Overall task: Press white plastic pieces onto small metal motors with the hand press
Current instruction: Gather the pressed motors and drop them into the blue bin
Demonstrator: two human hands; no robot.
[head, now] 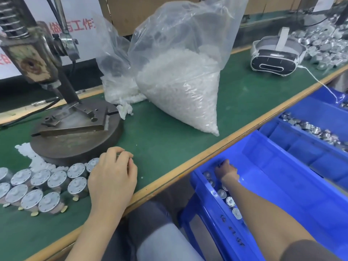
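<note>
The hand press [56, 102] stands at the left on a round metal base [75, 140]. Several round silver motors [47, 187] sit upright in rows on the green mat in front of it, next to loose white plastic pieces [37, 162]. My left hand [113, 178] rests on the mat at the right end of the motor rows, fingers curled over a motor; whether it grips one is hidden. My right hand [225, 169] reaches down into a blue bin [282, 185] beside the table, fingers closed among motors [222, 194] lying along its near wall.
Two clear bags of white plastic pieces [178, 81] stand mid-table. A white headset [275, 55] lies at the back right beside a heap of metal parts [323, 42]. A second blue bin [316, 132] holds more motors. The table's wooden edge [188, 166] runs diagonally.
</note>
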